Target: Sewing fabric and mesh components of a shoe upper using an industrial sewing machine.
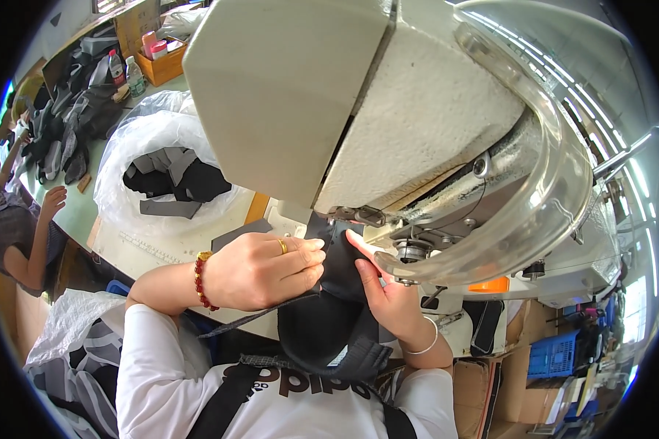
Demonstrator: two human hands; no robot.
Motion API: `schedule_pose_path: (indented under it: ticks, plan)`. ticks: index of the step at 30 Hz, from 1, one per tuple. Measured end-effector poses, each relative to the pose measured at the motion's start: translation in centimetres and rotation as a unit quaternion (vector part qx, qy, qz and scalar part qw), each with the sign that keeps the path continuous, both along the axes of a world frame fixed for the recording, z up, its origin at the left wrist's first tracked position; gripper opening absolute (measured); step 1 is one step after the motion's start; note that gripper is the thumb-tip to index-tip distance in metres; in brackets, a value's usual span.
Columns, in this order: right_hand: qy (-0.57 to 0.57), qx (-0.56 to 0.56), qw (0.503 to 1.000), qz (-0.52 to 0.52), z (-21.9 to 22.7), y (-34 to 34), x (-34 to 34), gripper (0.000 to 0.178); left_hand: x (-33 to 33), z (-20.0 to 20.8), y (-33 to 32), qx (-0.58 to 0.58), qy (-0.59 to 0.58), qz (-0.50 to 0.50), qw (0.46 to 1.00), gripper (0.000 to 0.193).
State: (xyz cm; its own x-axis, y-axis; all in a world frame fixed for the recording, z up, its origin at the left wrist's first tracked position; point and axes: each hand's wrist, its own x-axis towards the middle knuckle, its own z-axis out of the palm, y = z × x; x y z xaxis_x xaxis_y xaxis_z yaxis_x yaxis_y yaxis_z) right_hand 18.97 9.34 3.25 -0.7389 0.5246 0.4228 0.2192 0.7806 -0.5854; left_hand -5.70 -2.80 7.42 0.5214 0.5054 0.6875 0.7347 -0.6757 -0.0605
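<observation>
A black fabric piece (342,263) lies under the needle area of a white sewing machine (293,88), its rounded lower part hanging toward my lap. My left hand (267,271), with a gold ring and a red bead bracelet, is closed at the left edge of this piece, fingertips pinched together. From below that hand a narrow dark strip (260,314) trails to the lower left. My right hand (392,296) grips the right edge of the same piece, its index finger stretched along the top near the needle and its thumb lower down. The needle tip itself is too small to make out.
A clear curved guard (542,212) arches right of the machine head. On the left stands an open plastic bag (117,183) of dark pieces. Bottles (135,77) and an orange box (165,67) stand farther back. Another person (25,227) works at far left. A blue crate (553,356) is at lower right.
</observation>
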Motion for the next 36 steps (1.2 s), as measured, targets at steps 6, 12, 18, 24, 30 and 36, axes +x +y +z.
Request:
schedule_pose_path:
  ticks: [6,12,18,24,30,36]
  plan:
    - [-0.059,0.017,0.998,-0.017,-1.1,0.4,0.4,0.037,0.0,-0.5,0.5,-0.012,-0.016,0.002,1.000,0.017]
    - [-0.061,-0.041,0.997,-0.016,-3.4,1.5,0.6,0.036,-0.1,-0.8,1.2,0.055,0.007,0.016,0.998,0.016]
    - [-0.079,-0.120,0.990,0.004,-5.1,2.7,0.5,0.040,0.1,-1.4,1.6,0.065,0.008,0.031,0.997,0.016]
    - [-0.340,-0.301,0.888,-0.075,-1.6,3.8,-0.6,0.057,0.2,-0.8,1.8,0.067,-0.002,0.058,0.996,0.016]
    - [-0.332,-0.442,0.832,-0.051,1.4,3.5,-0.8,0.068,-0.3,-1.4,1.8,0.026,-0.032,0.051,0.998,0.015]
    - [-0.254,-0.377,0.890,0.047,-1.8,4.0,1.0,0.062,-1.0,-2.9,2.4,-0.091,-0.272,-0.044,0.957,0.024]
